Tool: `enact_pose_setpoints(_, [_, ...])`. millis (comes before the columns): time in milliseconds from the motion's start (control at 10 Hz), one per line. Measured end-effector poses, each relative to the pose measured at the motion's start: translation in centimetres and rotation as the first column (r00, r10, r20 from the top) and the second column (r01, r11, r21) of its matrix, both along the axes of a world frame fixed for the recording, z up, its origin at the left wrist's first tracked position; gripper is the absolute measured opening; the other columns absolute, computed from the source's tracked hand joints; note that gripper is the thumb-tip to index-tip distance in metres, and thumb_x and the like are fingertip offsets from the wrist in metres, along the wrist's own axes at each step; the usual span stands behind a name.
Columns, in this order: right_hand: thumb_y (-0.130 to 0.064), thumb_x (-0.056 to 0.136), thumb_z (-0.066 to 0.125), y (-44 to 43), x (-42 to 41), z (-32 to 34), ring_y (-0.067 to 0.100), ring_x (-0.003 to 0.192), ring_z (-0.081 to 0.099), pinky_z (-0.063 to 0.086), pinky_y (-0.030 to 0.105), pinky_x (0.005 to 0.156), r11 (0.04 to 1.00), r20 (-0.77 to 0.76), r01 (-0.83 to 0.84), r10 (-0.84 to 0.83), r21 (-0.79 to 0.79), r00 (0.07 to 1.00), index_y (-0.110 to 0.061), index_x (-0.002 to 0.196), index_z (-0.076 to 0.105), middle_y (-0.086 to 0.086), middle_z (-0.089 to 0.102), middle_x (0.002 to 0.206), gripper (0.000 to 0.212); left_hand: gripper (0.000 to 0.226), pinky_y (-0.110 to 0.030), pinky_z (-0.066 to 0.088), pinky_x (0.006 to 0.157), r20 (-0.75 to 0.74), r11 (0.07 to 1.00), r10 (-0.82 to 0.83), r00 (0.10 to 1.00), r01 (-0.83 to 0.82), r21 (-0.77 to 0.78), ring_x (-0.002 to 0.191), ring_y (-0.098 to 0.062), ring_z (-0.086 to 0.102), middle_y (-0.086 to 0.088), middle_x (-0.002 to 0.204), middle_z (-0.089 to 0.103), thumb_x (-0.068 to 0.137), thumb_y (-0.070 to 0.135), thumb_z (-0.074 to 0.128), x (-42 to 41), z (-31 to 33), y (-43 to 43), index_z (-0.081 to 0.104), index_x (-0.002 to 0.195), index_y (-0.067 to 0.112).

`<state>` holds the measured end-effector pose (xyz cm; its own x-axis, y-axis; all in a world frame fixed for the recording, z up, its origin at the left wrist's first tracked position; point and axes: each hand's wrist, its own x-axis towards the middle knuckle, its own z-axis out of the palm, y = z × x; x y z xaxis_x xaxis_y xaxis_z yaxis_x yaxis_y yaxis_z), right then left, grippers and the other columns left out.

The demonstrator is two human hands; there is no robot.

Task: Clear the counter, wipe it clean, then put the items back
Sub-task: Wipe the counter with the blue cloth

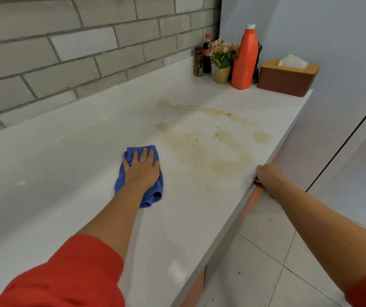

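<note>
Left arm reaches forward; left hand point(142, 171) lies flat, fingers straight and spread, pressing the cloth point(154, 196) onto the surface point(66, 162) beside stains point(199, 149). Right hand point(268, 179) grasps the surface's front edge, fingers curled.

The counter point(66, 173) is smooth, glossy white, dulled where yellowish stains point(210, 149) lie, and the blue cloth point(153, 196) on it looks soft and fuzzy. The brick wall point(66, 52) is rough, matt grey. The orange bottle point(245, 60) is smooth plastic and the tissue point(292, 62) is thin white paper.
</note>
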<state>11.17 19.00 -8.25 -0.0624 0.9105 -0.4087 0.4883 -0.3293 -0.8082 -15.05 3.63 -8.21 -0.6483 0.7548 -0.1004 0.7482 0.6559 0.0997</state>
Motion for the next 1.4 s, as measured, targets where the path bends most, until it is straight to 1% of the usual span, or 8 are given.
enact_pose_setpoints(200, [-0.001, 0.094, 0.043, -1.9, 0.3, 1.3, 0.03, 0.116, 0.053, 0.047, 0.03, 0.081, 0.951, 0.36, -0.289, 0.235, 0.105, 0.903, 0.004, 0.108, 0.056, 0.018, 0.056, 0.122, 0.02, 0.054, -0.04, -0.005, 0.118, 0.007, 0.973, -0.226, 0.974, 0.225, 0.056, 0.146, -0.012, -0.008, 0.012, 0.157, -0.007, 0.1, 0.042, 0.017, 8.3, -0.6, -4.5, 0.0, 0.149, 0.028])
enact_pose_setpoints(500, [0.001, 0.098, 0.027, -2.4, 0.6, 0.6, 0.037, 0.119, 0.047, 0.039, 0.038, 0.093, 0.831, 0.555, -0.504, 0.31, 0.237, 0.772, 0.014, 0.12, 0.047, 0.027, 0.049, 0.122, 0.032, 0.053, -0.047, 0.005, 0.117, -0.036, 0.993, 0.114, 0.993, -0.112, 0.036, 0.145, -0.021, 0.009, 0.002, 0.158, 0.007, 0.101, 0.038, 0.021, 0.0, -0.4, -2.4, 0.011, 0.15, 0.021])
enact_pose_setpoints(700, [0.005, 0.095, 0.035, -1.8, 0.6, 0.1, 0.022, 0.125, 0.047, 0.04, 0.015, 0.063, 0.777, 0.727, -0.61, 0.329, 0.155, 0.603, 0.014, 0.134, 0.025, 0.023, 0.038, 0.138, 0.042, 0.053, -0.052, 0.001, 0.116, 0.0, 0.99, 0.141, 0.99, -0.141, 0.009, 0.146, -0.023, 0.002, 0.003, 0.159, 0.002, 0.101, 0.036, 0.018, -0.2, 0.2, 4.4, 0.007, 0.15, 0.02])
enact_pose_setpoints(800, [-0.029, 0.088, 0.051, -1.2, 0.5, -0.8, -0.012, 0.07, 0.048, 0.014, 0.014, 0.044, 0.82, 0.722, -0.545, 0.27, 0.174, 0.637, -0.012, 0.11, 0.064, -0.008, 0.061, 0.101, 0.031, 0.053, -0.049, -0.001, 0.118, 0.02, 1.0, 0.02, 1.0, -0.02, 0.005, 0.146, -0.021, -0.001, 0.004, 0.159, -0.003, 0.101, 0.037, 0.017, 3.7, -0.1, 5.1, 0.003, 0.15, 0.022])
enact_pose_setpoints(900, [-0.028, 0.09, 0.049, -1.4, 1.1, -1.0, -0.011, 0.067, 0.047, 0.011, 0.021, 0.038, 0.592, 0.866, -0.805, 0.418, -0.029, 0.275, -0.01, 0.109, 0.063, -0.007, 0.06, 0.102, 0.03, 0.053, -0.046, -0.002, 0.118, 0.024, 0.992, -0.124, 0.992, 0.123, 0.033, 0.146, -0.018, -0.004, 0.007, 0.158, -0.006, 0.101, 0.038, 0.017, 9.0, -0.1, 3.4, 0.001, 0.15, 0.024])
enact_pose_setpoints(1100, [-0.004, 0.099, 0.031, -1.8, 1.5, 0.5, 0.006, 0.077, 0.045, 0.028, -0.013, 0.075, 0.453, 0.946, -0.892, 0.287, 0.003, 0.149, 0.009, 0.133, 0.033, 0.02, 0.045, 0.12, 0.037, 0.049, -0.034, -0.001, 0.117, -0.006, 0.977, -0.199, 0.98, 0.199, 0.083, 0.145, -0.008, 0.001, 0.015, 0.157, 0.003, 0.101, 0.039, 0.017, 10.0, -0.3, -3.4, 0.01, 0.149, 0.031])
enact_pose_setpoints(1200, [0.001, 0.096, 0.037, -1.6, 1.4, -0.2, 0.031, 0.132, 0.04, 0.039, 0.021, 0.101, 0.421, 0.975, -0.907, 0.192, 0.023, 0.114, 0.015, 0.139, 0.02, 0.034, 0.026, 0.145, 0.048, 0.051, -0.042, 0.003, 0.117, -0.008, 0.997, 0.059, 0.998, -0.059, 0.054, 0.146, -0.016, 0.006, 0.005, 0.158, 0.005, 0.101, 0.036, 0.021, 6.3, 0.0, -2.1, 0.01, 0.15, 0.024])
enact_pose_setpoints(1400, [0.001, 0.095, 0.039, -0.9, 1.3, -0.5, 0.039, 0.138, 0.029, 0.042, 0.027, 0.101, 0.46, 0.967, -0.888, 0.229, -0.007, 0.111, 0.014, 0.141, 0.018, 0.035, 0.02, 0.147, 0.052, 0.053, -0.05, 0.0, 0.117, 0.016, 0.996, 0.087, 0.996, -0.087, 0.02, 0.146, -0.022, 0.0, 0.002, 0.159, -0.002, 0.101, 0.035, 0.017, 9.1, 0.2, 5.2, 0.004, 0.15, 0.02])
